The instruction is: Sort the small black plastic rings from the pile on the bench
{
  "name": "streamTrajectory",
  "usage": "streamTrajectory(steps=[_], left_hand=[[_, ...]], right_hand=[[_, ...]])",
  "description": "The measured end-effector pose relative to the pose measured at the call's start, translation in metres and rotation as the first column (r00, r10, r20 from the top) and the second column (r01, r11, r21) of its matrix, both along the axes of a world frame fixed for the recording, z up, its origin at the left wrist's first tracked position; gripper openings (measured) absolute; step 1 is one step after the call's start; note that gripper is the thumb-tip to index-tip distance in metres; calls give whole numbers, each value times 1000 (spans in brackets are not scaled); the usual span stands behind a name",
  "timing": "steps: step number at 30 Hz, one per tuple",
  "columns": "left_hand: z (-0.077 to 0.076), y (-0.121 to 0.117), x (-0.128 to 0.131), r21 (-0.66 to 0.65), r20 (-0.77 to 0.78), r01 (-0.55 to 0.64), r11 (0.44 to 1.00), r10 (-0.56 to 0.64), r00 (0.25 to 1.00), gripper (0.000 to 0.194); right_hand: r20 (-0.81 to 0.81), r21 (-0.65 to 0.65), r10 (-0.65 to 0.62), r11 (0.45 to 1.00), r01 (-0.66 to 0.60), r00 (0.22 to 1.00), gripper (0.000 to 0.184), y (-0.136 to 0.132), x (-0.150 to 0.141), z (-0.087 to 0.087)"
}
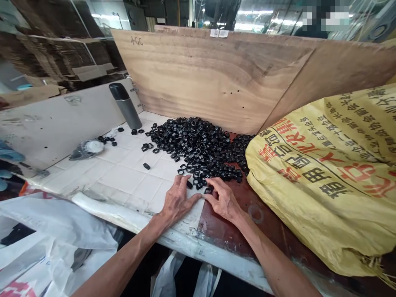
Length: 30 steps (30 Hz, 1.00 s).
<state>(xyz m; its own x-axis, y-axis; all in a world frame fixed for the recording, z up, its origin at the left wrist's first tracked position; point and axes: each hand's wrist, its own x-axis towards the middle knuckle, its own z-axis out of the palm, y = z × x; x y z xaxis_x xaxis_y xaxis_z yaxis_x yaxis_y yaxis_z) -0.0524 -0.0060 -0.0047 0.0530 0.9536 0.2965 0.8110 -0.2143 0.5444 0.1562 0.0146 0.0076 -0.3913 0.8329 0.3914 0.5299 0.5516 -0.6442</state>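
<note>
A heap of small black plastic rings lies on the white tiled table, and both my hands rest at its near edge. My left hand lies palm down, fingers spread flat, with its fingertips beside one black ring. My right hand also lies low on the table, with its fingertips on a ring at the edge of the pile. The fingertips of both hands nearly meet.
A large yellow printed sack fills the right side. Plywood boards wall the back. A grey flask stands at the left, beside a small clear bag. White plastic bags hang below the table's front edge.
</note>
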Motion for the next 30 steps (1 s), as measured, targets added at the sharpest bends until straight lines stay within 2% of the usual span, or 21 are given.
streamTrajectory(steps=[2, 3, 5, 6, 8, 10, 13, 15, 17, 20, 24, 26, 28, 30], left_hand=[[0, 1, 3, 15, -16, -36, 999, 36, 999, 61], [1, 1, 5, 23, -18, -42, 999, 43, 999, 60], [2, 0, 7, 35, -24, -35, 999, 36, 999, 58], [2, -2, 7, 39, -30, -25, 999, 26, 999, 57], [2, -4, 8, 52, -45, -2, 999, 5, 999, 54], [2, -7, 9, 61, -57, 36, 997, -32, 998, 47], [1, -9, 10, 68, -94, 200, 977, -193, 977, 31], [0, -9, 10, 64, -144, 317, 946, -305, 941, 27], [0, -8, 11, 62, -174, 358, 932, -343, 923, 28], [2, -8, 14, 57, -171, 344, 937, -330, 928, 35], [2, -10, 20, 65, -115, 274, 960, -265, 957, 43], [3, -10, 24, 65, -116, 268, 961, -260, 959, 42], [4, -10, 27, 61, -167, 305, 950, -292, 942, 41], [6, -9, 29, 47, -240, 351, 935, -330, 913, 40]], right_hand=[[-47, 114, -174, 977, 178, 984, 25, 4, 7, 8], [-58, 172, -302, 936, 307, 952, 19, 8, 13, 11], [-37, 261, -521, 819, 511, 853, 20, 18, 24, 10], [4, 290, -583, 778, 557, 813, 23, 23, 28, 7], [101, 314, -627, 756, 574, 772, 31, 29, 32, -4], [168, 308, -619, 772, 556, 767, 36, 30, 28, -17], [174, 289, -536, 830, 478, 826, 36, 22, 10, -31], [148, 270, -460, 870, 412, 875, 36, 15, -4, -35], [117, 239, -386, 905, 351, 915, 37, 10, -15, -35], [23, 193, -288, 941, 279, 957, 36, 11, -16, -27], [-125, 124, -295, 943, 310, 947, 20, 21, 16, -2], [-86, 3, -292, 956, 293, 953, 15, 26, 36, 10], [10, -106, -213, 971, 212, 977, 15, 27, 48, 17], [93, -156, -116, 979, 130, 989, 17, 24, 51, 18]])
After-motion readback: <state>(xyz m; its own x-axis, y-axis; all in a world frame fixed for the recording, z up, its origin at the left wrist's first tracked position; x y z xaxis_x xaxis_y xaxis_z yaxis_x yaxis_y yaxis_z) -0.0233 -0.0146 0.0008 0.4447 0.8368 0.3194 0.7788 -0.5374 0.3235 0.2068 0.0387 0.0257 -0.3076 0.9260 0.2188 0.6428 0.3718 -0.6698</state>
